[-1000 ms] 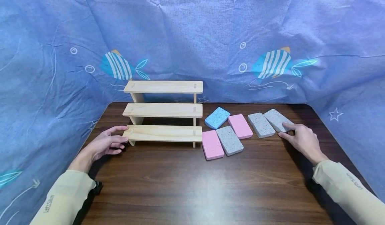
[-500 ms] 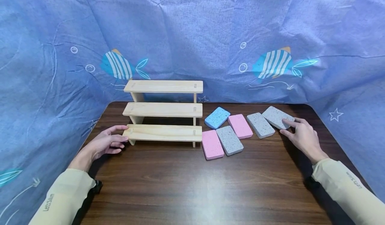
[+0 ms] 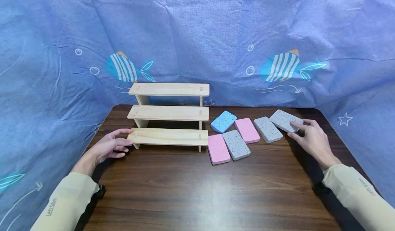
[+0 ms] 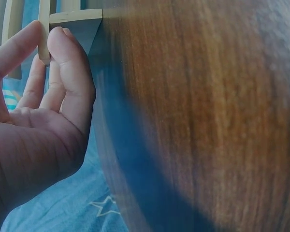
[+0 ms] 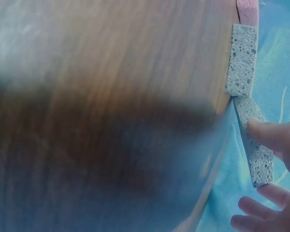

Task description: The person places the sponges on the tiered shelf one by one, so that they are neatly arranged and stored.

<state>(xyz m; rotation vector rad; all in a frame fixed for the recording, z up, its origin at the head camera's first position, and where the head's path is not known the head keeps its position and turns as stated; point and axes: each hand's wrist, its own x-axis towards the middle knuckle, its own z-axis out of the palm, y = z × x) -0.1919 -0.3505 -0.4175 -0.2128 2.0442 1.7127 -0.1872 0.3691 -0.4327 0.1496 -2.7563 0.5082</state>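
At the left, a pale three-step wooden display stand (image 3: 168,136) stands on the table. My left hand (image 3: 109,147) pinches the left end of its lowest board, thumb and forefinger at the corner in the left wrist view. Far right, my right hand (image 3: 313,141) holds a speckled grey sponge (image 3: 282,118) between thumb and fingers. The right wrist view shows this sponge slanting, its inner end at a second grey sponge (image 5: 241,60) and its near end raised off the table. The other fingers of that hand are spread below it.
Between stand and right hand lie a blue sponge (image 3: 223,122), a pink sponge (image 3: 247,130), a third grey sponge (image 3: 236,145) and another pink sponge (image 3: 218,149) by the stand's right end. A blue fish-print cloth (image 3: 197,35) hangs behind the dark wooden table (image 3: 185,186).
My right hand has tilted the outer grey sponge, lifting its near end and shifting it slightly back. My left hand stays at the stand's lowest board.
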